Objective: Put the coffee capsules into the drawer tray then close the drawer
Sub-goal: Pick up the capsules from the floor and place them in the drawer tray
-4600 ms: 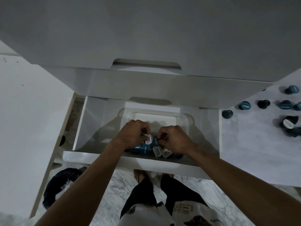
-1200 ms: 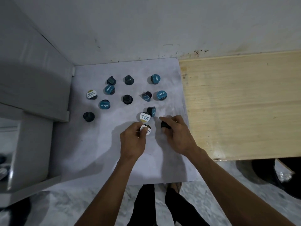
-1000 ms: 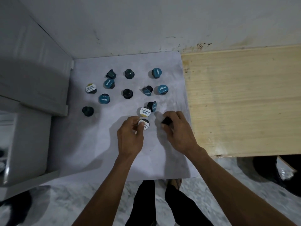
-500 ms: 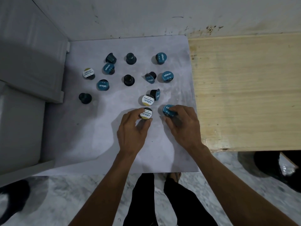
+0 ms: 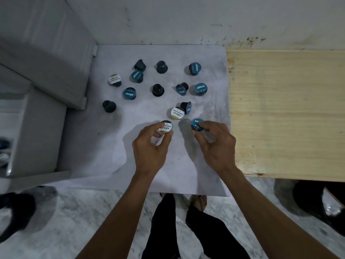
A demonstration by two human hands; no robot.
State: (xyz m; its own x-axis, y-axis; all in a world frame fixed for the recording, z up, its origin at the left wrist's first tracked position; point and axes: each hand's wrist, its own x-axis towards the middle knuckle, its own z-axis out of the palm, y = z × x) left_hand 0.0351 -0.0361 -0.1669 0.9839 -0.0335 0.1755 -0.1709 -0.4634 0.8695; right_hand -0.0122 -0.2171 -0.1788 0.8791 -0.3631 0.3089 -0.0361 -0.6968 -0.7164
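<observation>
Head view capsules: left hand (image 5: 149, 146) pinches a white-and-gold-lidded capsule (image 5: 165, 127); right hand (image 5: 216, 144) pinches a blue-lidded capsule (image 5: 196, 124).
Place: both capsules toward the grey worktop's (image 5: 104, 156) right edge.
Loose capsules (image 5: 158, 90): scattered behind, toward the back edge.
Beside: wooden board (image 5: 287, 113), right.

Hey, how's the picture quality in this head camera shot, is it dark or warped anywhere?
Head view: dim and bluish overall; soft shadows fall left of the left hand and right hand on the grey mat. Wide-angle bending curves the wooden board edges; capsule lid print stays readable, corners go murky.
</observation>
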